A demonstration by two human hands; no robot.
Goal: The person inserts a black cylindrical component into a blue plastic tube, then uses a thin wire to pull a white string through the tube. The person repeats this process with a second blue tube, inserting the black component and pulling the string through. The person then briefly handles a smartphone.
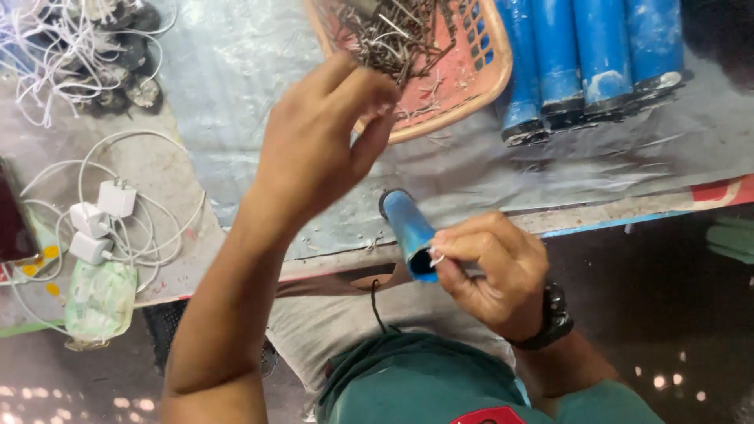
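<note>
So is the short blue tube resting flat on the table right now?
No, the right hand holds the short blue tube tilted above the table edge.

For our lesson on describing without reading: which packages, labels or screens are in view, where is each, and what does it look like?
Soft packet: lower left on the table edge, below the white chargers; crumpled, pale green and white.
Dark device: far left edge, flat, dark, possibly a screen; mostly cut off.
Red patch: bottom centre on the green garment; red with a white edge.

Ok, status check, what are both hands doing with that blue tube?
Right hand grips blue tube at its open end. Left hand raised at orange basket of metal pins. Nothing between them.
</note>
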